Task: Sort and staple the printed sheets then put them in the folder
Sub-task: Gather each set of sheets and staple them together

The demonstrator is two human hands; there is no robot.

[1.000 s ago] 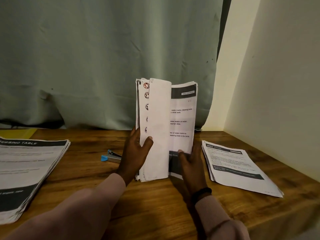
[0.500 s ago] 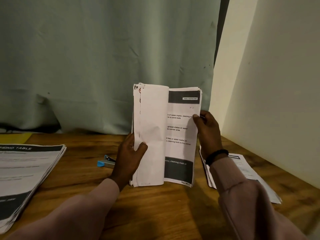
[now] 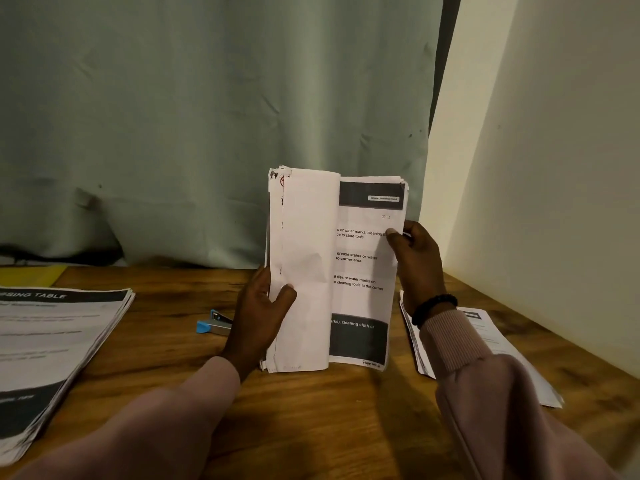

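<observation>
— Where do we have the sheaf of printed sheets (image 3: 332, 271)?

— At the centre of the frame, upright, its lower edge on the wooden table (image 3: 311, 420). Our left hand (image 3: 258, 317) grips its left side low down, thumb across the front of the pages folded back, fingers hidden behind. Our right hand (image 3: 417, 261) pinches the right edge higher up, thumb on the printed face.

— What do we see of the paper itself?

— Thin white pages, slightly creased; the front ones curl over to the left and show blank backs. The open page carries dark bands at top and bottom with lines of small text between. The top corners on the left look ragged.

— And around it?

— A blue and metal stapler (image 3: 214, 323) lies just left of our left hand, partly hidden by it. A thick stack of sheets (image 3: 52, 351) fills the lower left of the frame, with a yellow folder (image 3: 34, 275) behind it at the left edge. Another pile of pages (image 3: 491, 344) lies at the lower right, largely covered by our right sleeve (image 3: 485, 386). A grey-green curtain (image 3: 207, 116) hangs behind the table, a pale wall (image 3: 554, 168) at the right.
</observation>
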